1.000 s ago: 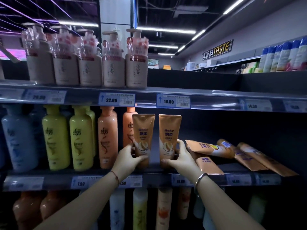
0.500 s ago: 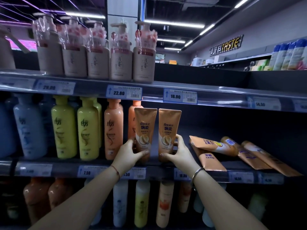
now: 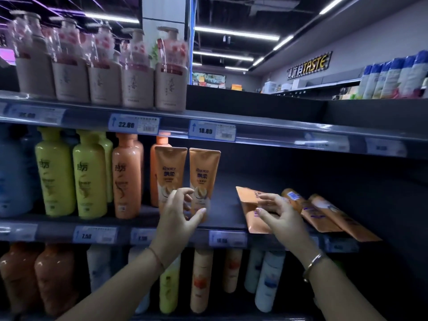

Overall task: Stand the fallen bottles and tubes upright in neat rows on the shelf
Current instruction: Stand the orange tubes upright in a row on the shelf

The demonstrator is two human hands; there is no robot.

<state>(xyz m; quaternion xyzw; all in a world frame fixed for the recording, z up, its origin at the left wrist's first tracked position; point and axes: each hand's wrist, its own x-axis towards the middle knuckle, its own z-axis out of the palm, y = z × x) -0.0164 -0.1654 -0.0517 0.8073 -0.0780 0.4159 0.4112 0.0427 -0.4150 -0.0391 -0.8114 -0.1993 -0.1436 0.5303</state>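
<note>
**Two tubes up, a heap still down on the middle shelf**

Here we are at the middle shelf (image 3: 222, 224), and two orange Rejoice tubes are standing upright side by side: the left standing tube (image 3: 170, 172) just beside the right standing tube (image 3: 203, 174), caps down, crimped ends up. They sit just right of the orange bottle (image 3: 127, 174), which closes a row with the yellow-green bottles (image 3: 90, 174) further left.

The left hand (image 3: 178, 218) is low in front of the standing pair, fingers spread and curled loosely, thumb (image 3: 199, 214) out towards the base of the right tube. Nothing is clamped in it; whether a fingertip touches a tube, I cannot tell through the blur.

Over to the right hand (image 3: 281, 215), palm down, fingers splayed, lying across the nearest fallen tube (image 3: 251, 205). It is flat on the shelf, crimped end towards the back. The hand rests on it and is not closed around it.

Behind and to the right lie more fallen orange tubes (image 3: 333, 214), fanned out and overlapping, their ends poking past the shelf edge. One with a blue barcode patch (image 3: 293, 196) peeks out just beyond the right hand's fingers.

A thin bracelet (image 3: 157, 257) is on the left wrist, a metal bangle (image 3: 316, 262) on the right. On the shelf above, beige pump bottles (image 3: 136, 86) stand in a row, with a price tag reading 18.80 (image 3: 212, 130) on the rail below them.
</note>
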